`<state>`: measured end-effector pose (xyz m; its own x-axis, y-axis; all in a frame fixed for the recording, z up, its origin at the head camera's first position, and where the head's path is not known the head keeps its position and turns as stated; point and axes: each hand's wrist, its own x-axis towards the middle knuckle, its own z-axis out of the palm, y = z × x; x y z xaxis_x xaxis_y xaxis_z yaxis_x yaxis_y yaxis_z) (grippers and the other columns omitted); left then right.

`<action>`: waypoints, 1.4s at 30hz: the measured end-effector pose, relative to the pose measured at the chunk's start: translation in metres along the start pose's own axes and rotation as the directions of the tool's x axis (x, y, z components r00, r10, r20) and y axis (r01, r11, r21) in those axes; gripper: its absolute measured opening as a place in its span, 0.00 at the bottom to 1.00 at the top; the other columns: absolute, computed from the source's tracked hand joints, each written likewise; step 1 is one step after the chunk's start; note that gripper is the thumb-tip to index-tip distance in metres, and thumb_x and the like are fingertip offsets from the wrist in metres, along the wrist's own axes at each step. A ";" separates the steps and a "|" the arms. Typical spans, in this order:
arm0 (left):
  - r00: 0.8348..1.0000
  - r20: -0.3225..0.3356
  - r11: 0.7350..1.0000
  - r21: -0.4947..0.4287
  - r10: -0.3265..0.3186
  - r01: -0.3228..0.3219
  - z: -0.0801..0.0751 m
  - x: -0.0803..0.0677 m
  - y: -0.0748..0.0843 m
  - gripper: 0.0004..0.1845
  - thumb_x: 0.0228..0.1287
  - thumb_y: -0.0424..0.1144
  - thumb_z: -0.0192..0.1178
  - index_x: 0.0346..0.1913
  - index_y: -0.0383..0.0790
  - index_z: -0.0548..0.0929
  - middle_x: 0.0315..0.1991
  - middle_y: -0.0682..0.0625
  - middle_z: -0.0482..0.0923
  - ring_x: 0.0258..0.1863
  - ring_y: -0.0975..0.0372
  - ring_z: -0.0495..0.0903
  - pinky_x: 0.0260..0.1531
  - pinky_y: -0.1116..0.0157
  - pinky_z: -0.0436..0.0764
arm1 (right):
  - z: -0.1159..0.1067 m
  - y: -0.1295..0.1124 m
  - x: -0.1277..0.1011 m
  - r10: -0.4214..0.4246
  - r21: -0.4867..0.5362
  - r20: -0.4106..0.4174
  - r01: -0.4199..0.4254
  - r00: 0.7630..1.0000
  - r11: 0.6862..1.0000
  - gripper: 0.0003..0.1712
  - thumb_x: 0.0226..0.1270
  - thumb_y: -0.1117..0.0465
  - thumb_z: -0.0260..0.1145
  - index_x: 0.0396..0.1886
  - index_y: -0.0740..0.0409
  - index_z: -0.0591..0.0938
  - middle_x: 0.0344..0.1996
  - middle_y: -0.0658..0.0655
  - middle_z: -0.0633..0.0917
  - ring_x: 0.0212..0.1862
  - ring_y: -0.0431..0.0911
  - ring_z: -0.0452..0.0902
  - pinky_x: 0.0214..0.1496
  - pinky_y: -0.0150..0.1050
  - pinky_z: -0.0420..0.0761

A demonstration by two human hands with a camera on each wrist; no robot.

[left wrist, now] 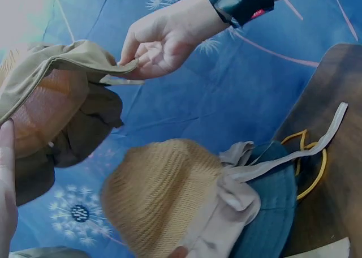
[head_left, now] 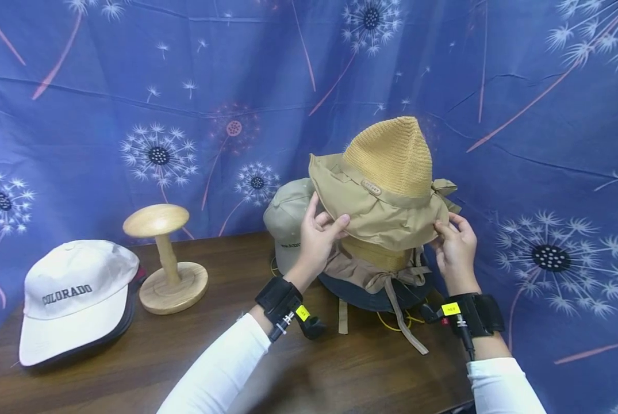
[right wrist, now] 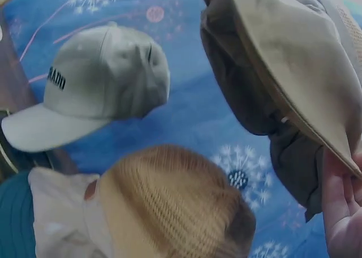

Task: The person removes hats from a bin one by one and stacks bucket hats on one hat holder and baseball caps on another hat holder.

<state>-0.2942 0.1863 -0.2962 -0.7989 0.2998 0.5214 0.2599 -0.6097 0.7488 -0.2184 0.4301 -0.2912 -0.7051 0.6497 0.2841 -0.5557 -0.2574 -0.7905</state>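
A sun hat (head_left: 386, 167) with a yellow straw crown and a khaki cloth brim is held up over a stack of hats. My left hand (head_left: 316, 241) grips the brim's near left edge, thumb over it. On the other side, my right hand (head_left: 456, 253) pinches the brim; its thumb and fingers meet at the edge in the left wrist view. Below, separated by a gap in the wrist views, sits a second straw hat (left wrist: 164, 196) with a pinkish-beige brim and ribbon ties. A dark blue-green hat (left wrist: 271, 207) lies under that one.
A grey-green cap (right wrist: 107, 82) stands beside the stack, to its left. Farther left are a wooden hat stand (head_left: 169, 259) with a round top and a white cap (head_left: 81, 293) lettered COLORADO over a darker brim. A blue dandelion-print cloth (head_left: 267, 75) hangs behind the brown table (head_left: 226, 322).
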 end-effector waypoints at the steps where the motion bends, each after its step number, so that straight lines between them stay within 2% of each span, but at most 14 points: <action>1: 1.000 0.005 1.000 0.008 0.006 -0.006 -0.003 -0.001 0.003 0.47 0.62 0.28 0.61 0.76 0.51 0.45 0.55 0.31 0.78 0.35 0.67 0.86 0.35 0.70 0.86 | 0.004 0.000 -0.001 -0.007 0.009 0.009 0.007 1.000 1.000 0.13 0.66 0.72 0.60 0.47 0.57 0.72 0.35 0.51 0.85 0.30 0.40 0.82 0.29 0.31 0.83; 4: 1.000 -0.006 0.999 0.032 0.023 -0.023 -0.014 -0.001 0.013 0.45 0.62 0.28 0.61 0.75 0.53 0.48 0.54 0.32 0.78 0.35 0.67 0.86 0.35 0.69 0.86 | 0.015 -0.001 -0.006 -0.024 0.036 0.050 0.023 0.998 0.999 0.12 0.65 0.73 0.60 0.45 0.57 0.72 0.33 0.51 0.86 0.27 0.39 0.82 0.27 0.31 0.83; 9: 0.997 -0.061 0.997 0.066 0.044 -0.040 -0.037 -0.002 0.031 0.41 0.61 0.27 0.62 0.71 0.55 0.56 0.55 0.33 0.79 0.36 0.65 0.87 0.37 0.66 0.87 | 0.036 -0.001 -0.014 -0.037 0.052 0.144 0.030 0.989 0.998 0.13 0.64 0.73 0.62 0.45 0.58 0.72 0.31 0.51 0.88 0.26 0.39 0.83 0.28 0.31 0.84; 14: 0.994 -0.090 0.995 0.082 0.061 -0.054 -0.054 -0.009 0.049 0.39 0.61 0.27 0.62 0.71 0.55 0.57 0.57 0.31 0.76 0.36 0.65 0.87 0.39 0.65 0.87 | 0.058 0.001 -0.023 -0.053 0.029 0.177 0.049 0.983 0.998 0.12 0.64 0.73 0.61 0.44 0.58 0.72 0.31 0.50 0.88 0.27 0.39 0.84 0.27 0.31 0.85; 18: 0.990 -0.110 0.993 0.089 0.084 -0.075 -0.062 -0.017 0.066 0.39 0.61 0.27 0.62 0.71 0.53 0.58 0.58 0.33 0.76 0.31 0.66 0.85 0.34 0.69 0.86 | 0.074 0.002 -0.033 -0.063 0.024 0.199 0.060 0.978 0.998 0.12 0.65 0.73 0.60 0.44 0.57 0.71 0.33 0.50 0.87 0.28 0.38 0.82 0.27 0.30 0.84; 21: 0.988 -0.117 0.993 0.077 0.103 -0.094 -0.067 -0.023 0.079 0.38 0.61 0.27 0.61 0.70 0.52 0.58 0.55 0.38 0.78 0.30 0.67 0.84 0.32 0.71 0.85 | 0.086 0.002 -0.039 -0.081 0.045 0.224 0.072 0.971 0.996 0.12 0.66 0.73 0.59 0.45 0.56 0.71 0.34 0.51 0.87 0.29 0.39 0.82 0.27 0.31 0.84; 25: 0.987 -0.109 0.993 0.052 0.115 -0.110 -0.076 -0.031 0.094 0.38 0.62 0.26 0.59 0.70 0.50 0.56 0.50 0.48 0.80 0.33 0.66 0.85 0.35 0.71 0.86 | 0.102 0.003 -0.047 -0.114 0.108 0.241 0.090 0.964 0.990 0.14 0.64 0.73 0.61 0.45 0.56 0.72 0.34 0.53 0.87 0.29 0.40 0.82 0.27 0.33 0.84; 28: 0.986 -0.110 0.992 0.028 0.123 -0.121 -0.083 -0.036 0.104 0.33 0.63 0.25 0.57 0.68 0.47 0.58 0.46 0.53 0.81 0.34 0.66 0.85 0.37 0.70 0.86 | 0.111 0.005 -0.054 -0.134 0.130 0.246 0.104 0.960 0.986 0.14 0.64 0.74 0.61 0.44 0.56 0.72 0.33 0.53 0.86 0.28 0.40 0.81 0.27 0.33 0.84; 33: 0.977 -0.167 0.990 -0.020 0.135 -0.140 -0.095 -0.044 0.118 0.21 0.65 0.27 0.54 0.58 0.45 0.66 0.37 0.55 0.82 0.29 0.67 0.83 0.34 0.72 0.85 | 0.124 0.012 -0.062 -0.124 0.160 0.276 0.082 0.953 0.984 0.13 0.65 0.74 0.60 0.45 0.56 0.72 0.32 0.53 0.85 0.29 0.40 0.82 0.27 0.33 0.85; 35: 0.972 -0.187 0.989 -0.013 0.141 -0.146 -0.101 -0.046 0.123 0.18 0.66 0.27 0.53 0.56 0.45 0.67 0.36 0.55 0.82 0.29 0.67 0.83 0.34 0.72 0.85 | 0.129 0.015 -0.065 -0.111 0.162 0.296 0.065 0.949 0.985 0.13 0.65 0.73 0.59 0.46 0.57 0.72 0.32 0.53 0.85 0.30 0.40 0.82 0.28 0.33 0.85; 42: 0.965 -0.225 0.990 0.021 0.138 -0.137 -0.121 -0.053 0.138 0.20 0.66 0.27 0.53 0.57 0.46 0.65 0.39 0.55 0.81 0.33 0.67 0.84 0.36 0.72 0.85 | 0.147 0.025 -0.072 -0.074 0.135 0.340 0.029 0.938 0.990 0.13 0.67 0.73 0.57 0.46 0.54 0.72 0.29 0.50 0.85 0.29 0.39 0.82 0.28 0.32 0.84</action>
<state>-0.2817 -0.0024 -0.2701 -0.8567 0.0404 0.5143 0.3781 -0.6291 0.6792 -0.2460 0.2712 -0.2514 -0.7697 0.3853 0.5091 -0.6304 -0.3329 -0.7012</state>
